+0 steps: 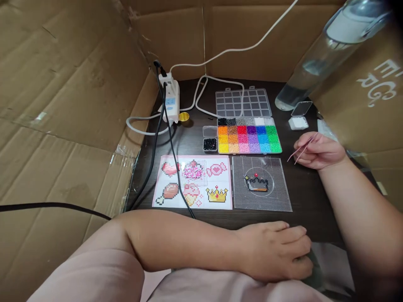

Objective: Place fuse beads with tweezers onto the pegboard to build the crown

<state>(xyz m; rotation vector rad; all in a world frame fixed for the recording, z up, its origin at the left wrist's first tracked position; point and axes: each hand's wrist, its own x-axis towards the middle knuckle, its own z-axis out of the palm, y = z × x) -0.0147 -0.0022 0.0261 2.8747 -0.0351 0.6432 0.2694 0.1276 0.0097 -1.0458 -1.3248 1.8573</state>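
Observation:
My right hand (319, 150) is closed around pink tweezers (300, 154), whose tips point left and stand apart, to the right of the bead box. On the near edge of the table lies my left hand (278, 251), palm down with the fingers curled; anything under them is hidden. A clear pegboard (280, 197) holds a partly outlined crown of beads (258, 183) with a red bead on top. Left of it is a pattern sheet (203, 201) with a yellow crown picture (216, 194) and a small board of pink beads (192, 172). The bead box (250, 136) has many coloured compartments.
Small boxes of black beads (210, 144) and white beads (298, 123) flank the bead box. A power strip (171, 98) with cables, a gold cap (184, 117) and a leaning water bottle (310, 73) stand behind. A black cable crosses the pattern sheet. Cardboard walls (78, 84) enclose the table.

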